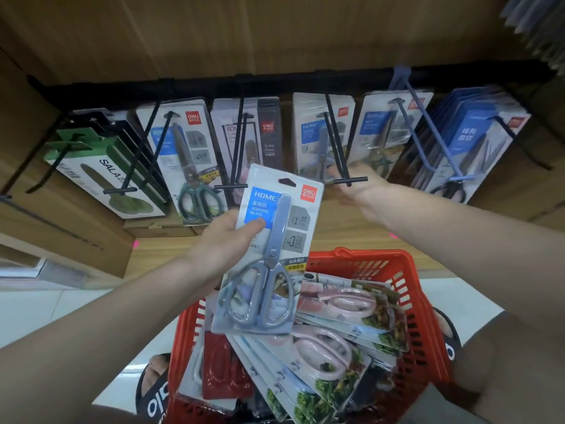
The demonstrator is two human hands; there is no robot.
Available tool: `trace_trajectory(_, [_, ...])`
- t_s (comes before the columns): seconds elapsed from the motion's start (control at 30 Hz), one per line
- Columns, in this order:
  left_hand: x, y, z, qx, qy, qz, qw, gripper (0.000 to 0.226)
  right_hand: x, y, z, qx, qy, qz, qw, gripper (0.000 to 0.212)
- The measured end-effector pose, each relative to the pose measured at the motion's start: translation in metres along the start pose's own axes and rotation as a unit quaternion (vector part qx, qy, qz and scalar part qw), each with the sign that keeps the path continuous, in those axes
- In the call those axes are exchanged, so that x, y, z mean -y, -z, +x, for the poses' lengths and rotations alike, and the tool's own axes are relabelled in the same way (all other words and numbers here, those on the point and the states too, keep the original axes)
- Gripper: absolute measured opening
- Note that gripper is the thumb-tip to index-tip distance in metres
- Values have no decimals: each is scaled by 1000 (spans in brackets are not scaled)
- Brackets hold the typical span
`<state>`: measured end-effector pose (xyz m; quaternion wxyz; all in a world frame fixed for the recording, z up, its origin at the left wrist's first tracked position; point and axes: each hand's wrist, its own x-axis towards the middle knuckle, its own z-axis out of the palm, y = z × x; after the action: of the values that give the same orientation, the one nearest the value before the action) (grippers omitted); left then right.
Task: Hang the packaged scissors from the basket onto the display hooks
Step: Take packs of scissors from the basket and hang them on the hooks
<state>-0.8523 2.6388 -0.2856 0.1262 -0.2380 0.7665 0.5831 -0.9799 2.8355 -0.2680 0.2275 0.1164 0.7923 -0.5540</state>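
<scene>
Basket [406, 280] as the landmark: red plastic, low centre of the view, filled with a loose pile of carded scissors packs, pink-handled ones [345, 301] lying on top toward its right side and a red-backed pack [220, 362] at its left. Left hand [226, 240] was just above the basket's far-left rim, gripping the blue scissors pack [269, 252]: thumb [255, 224] curled over the front onto the blue label, the other fingers hidden behind the card. Pack was held upright, slightly tilted, hang hole at the top, its lower edge overlapping the basket's pile in the view; whether it touched the pile, could not tell. Right hand [363, 194] was up beyond the basket's far rim, at the tip of a black display hook [339, 148]. Fingers reached behind the hook's cross-bar end toward the packs hanging there; how far they were curled, or whether they held anything, could not tell, as the hook and the hand's own back covered them. Above the basket ran a black rail [275, 79] with a row of hooks carrying more packs: green-carded packs [101, 169] far left, dark-handled scissors [195, 179] next, blue-carded packs [470, 139] far right on a blue hook [428, 127]. Cardboard boxes [275, 32] stood behind the rail.
</scene>
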Motion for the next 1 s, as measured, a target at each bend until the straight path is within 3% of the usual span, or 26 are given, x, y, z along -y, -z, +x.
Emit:
trace_trajectory(0.03, [-1,-2,1,5,1,-8,1000,22,-2,1,-11,29,-12,16,999,18])
trace_trajectory(0.23, [-9,-17,0,32,-24,-20,999,18,-13,11,-51,74,-84,235,966,41])
trace_trajectory(0.37, [-13,-28,1,31,-22,-53,998,19,-33,18,-58,125,-79,198,969,51])
trace_trajectory(0.5, [-16,-38,0,42,-23,-65,997,22,-60,20,-68,198,-44,106,973,33])
trace_trajectory(1.0, [-23,-52,-4,120,21,-32,992,18,-84,46,-77,150,-16,107,983,31])
